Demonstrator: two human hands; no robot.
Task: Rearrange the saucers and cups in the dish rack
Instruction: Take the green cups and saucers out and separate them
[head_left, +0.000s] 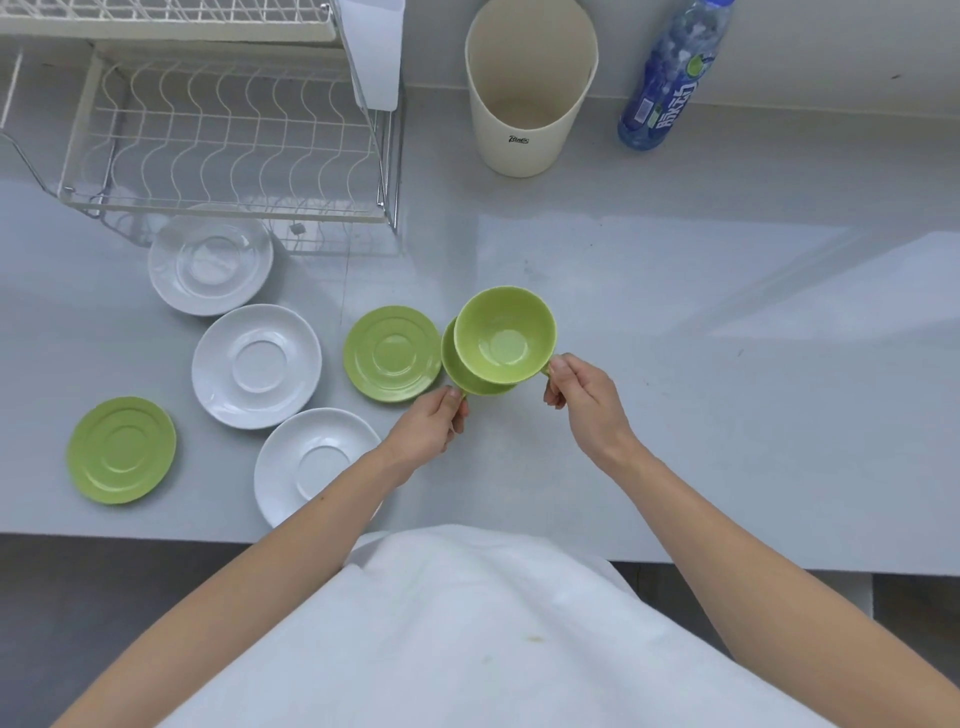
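Observation:
Two green cups hang over the grey counter, one partly above the other. My right hand (582, 400) pinches the handle of the upper green cup (504, 332). My left hand (431, 431) grips the handle of the lower green cup (460, 371), mostly hidden beneath the upper one. A green saucer (392, 353) lies just left of the cups. Another green saucer (122, 449) lies at the far left. Three white saucers (210, 265) (257, 364) (317, 462) lie between them. The white wire dish rack (228, 145) stands empty at the back left.
A cream cylindrical container (524, 104) stands at the back centre, with a blue water bottle (670, 78) to its right. A white utensil holder (374, 52) hangs on the rack's right side. The counter's front edge (156, 535) runs near my body.

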